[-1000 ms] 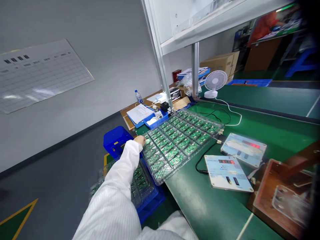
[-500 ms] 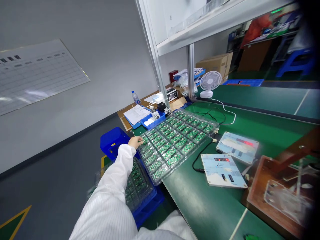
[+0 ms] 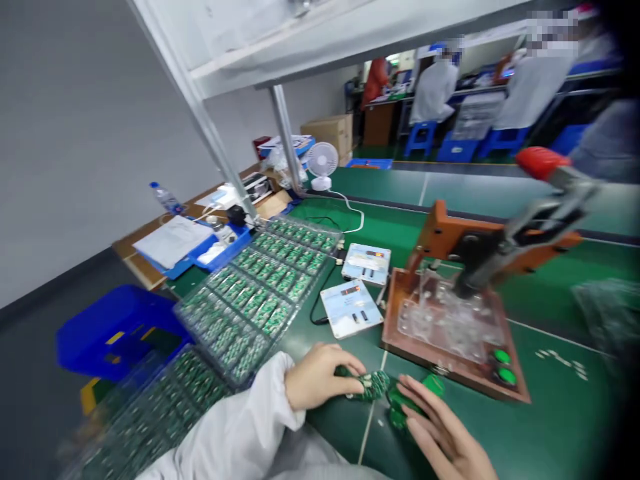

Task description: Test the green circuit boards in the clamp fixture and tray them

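Note:
My left hand (image 3: pixel 325 377) is closed on a green circuit board (image 3: pixel 371 385), low over the green table near its front edge. To its right my right hand (image 3: pixel 443 427) has its fingers stretched out beside bright green rounded pieces (image 3: pixel 400 403) on the table; its fingertips are close to them, and contact is unclear. A clear tray (image 3: pixel 240 287) with several rows of green boards lies left of the hands. Farther right stands a brown wooden fixture (image 3: pixel 517 373) with a clear plate, two green buttons and a red-handled clamp (image 3: pixel 543 162).
Two white display boxes (image 3: pixel 351 309) sit behind my hands, with cables. A white fan (image 3: pixel 323 160) stands farther back. Lower left are another board tray (image 3: pixel 165 407) and a blue stool (image 3: pixel 117 330). People in white coats sit in the background.
The view has swung right. My left hand has moved from the tray's left corner to the table front and now holds a board. My right hand and the clamp have come into view.

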The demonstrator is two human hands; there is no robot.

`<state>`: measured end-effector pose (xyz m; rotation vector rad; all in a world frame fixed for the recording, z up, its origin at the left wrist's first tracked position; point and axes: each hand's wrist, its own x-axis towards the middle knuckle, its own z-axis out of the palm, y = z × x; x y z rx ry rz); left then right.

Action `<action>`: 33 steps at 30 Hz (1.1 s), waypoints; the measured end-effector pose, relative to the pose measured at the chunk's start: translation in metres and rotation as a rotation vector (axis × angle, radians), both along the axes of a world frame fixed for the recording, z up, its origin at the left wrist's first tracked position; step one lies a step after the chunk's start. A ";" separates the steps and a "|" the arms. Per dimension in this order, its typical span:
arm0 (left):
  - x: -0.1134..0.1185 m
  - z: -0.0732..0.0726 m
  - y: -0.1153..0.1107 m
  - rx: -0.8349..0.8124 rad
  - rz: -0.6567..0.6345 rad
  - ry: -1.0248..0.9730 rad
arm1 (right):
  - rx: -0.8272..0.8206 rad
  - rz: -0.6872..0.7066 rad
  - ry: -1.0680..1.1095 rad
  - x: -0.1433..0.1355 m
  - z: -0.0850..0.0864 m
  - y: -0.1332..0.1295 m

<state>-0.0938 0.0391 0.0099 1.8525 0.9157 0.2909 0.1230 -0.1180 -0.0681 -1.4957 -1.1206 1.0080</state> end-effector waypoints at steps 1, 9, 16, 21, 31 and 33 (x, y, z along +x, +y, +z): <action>0.016 -0.004 -0.007 0.008 -0.040 0.015 | -0.023 -0.005 0.073 -0.002 0.004 0.004; 0.061 -0.001 -0.017 0.038 -0.213 0.140 | -0.015 -0.119 0.126 -0.005 0.023 0.006; 0.060 -0.006 -0.017 -0.053 -0.273 0.188 | -0.053 -0.154 0.146 -0.004 0.012 -0.005; 0.058 -0.006 -0.016 -0.074 -0.288 0.204 | -0.067 -0.178 0.200 -0.003 0.004 -0.010; 0.042 -0.027 -0.009 0.435 -0.091 0.108 | 0.109 -0.440 -0.465 0.050 0.009 -0.047; 0.045 -0.036 -0.014 0.591 -0.073 0.087 | 0.136 -0.385 -0.662 0.056 0.004 -0.055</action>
